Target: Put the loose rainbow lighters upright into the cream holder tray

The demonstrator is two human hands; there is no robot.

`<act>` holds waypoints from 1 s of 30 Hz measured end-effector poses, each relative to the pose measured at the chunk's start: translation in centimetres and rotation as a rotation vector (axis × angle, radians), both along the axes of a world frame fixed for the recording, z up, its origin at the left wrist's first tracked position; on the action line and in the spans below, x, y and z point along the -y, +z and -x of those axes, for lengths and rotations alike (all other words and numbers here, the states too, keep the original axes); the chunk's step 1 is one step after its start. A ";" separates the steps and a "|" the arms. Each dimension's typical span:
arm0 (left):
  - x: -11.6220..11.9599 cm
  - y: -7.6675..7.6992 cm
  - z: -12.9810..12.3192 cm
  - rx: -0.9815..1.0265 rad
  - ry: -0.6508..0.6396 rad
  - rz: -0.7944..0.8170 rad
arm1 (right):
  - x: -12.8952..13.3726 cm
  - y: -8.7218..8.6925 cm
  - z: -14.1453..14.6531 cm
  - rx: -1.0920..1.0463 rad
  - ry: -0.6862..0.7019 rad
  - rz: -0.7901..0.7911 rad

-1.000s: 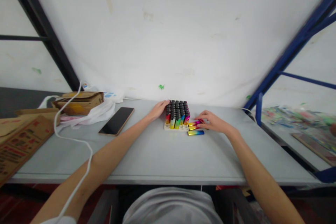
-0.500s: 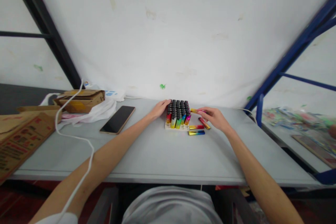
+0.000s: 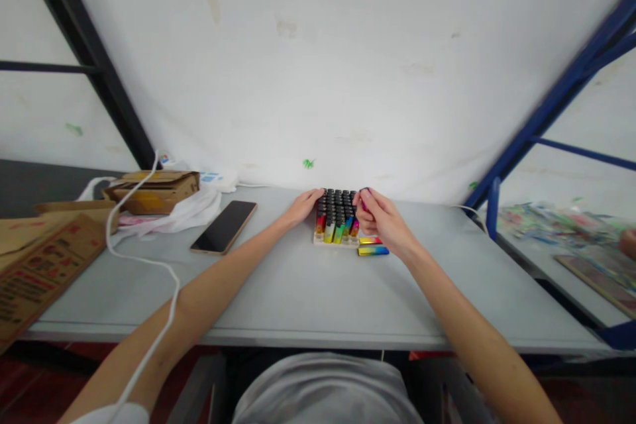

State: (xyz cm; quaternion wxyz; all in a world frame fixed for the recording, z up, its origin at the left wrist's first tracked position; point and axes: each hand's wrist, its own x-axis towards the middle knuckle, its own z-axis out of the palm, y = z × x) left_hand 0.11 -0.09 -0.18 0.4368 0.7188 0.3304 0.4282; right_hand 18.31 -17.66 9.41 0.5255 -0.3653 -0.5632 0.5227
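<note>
Several lighters with black tops and shiny coloured bodies stand upright in rows in a white tray. Against the tray's far left corner rests my left hand, its fingers gripping the side. My right hand is closed at the right edge of the rows, pinching a lighter of which only a purple-pink bit shows. Just below that hand, a blue-and-yellow lighter lies flat on the table, and a red-and-yellow lighter lies behind it, partly covered.
A phone lies to the left on the grey table. Farther left are cardboard boxes, a white plastic bag and a hanging white cable. Blue frame bars rise at the right, with a neighbouring table's plastic-wrapped pile beyond.
My right hand has moved left and lifted from the loose lighters to the tray's right edge, a lighter in its fingers. My left hand has stayed at the tray.
</note>
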 end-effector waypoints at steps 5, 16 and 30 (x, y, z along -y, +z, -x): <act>0.1 0.1 0.0 -0.008 0.014 -0.008 | -0.3 -3.9 1.4 0.190 -0.242 -0.023; 0.2 0.2 -0.1 -0.003 0.014 -0.022 | -0.3 -6.0 1.6 0.512 -0.383 -0.192; 0.8 0.8 0.1 -0.048 0.017 -0.038 | 0.1 0.5 2.3 0.837 -0.114 -0.656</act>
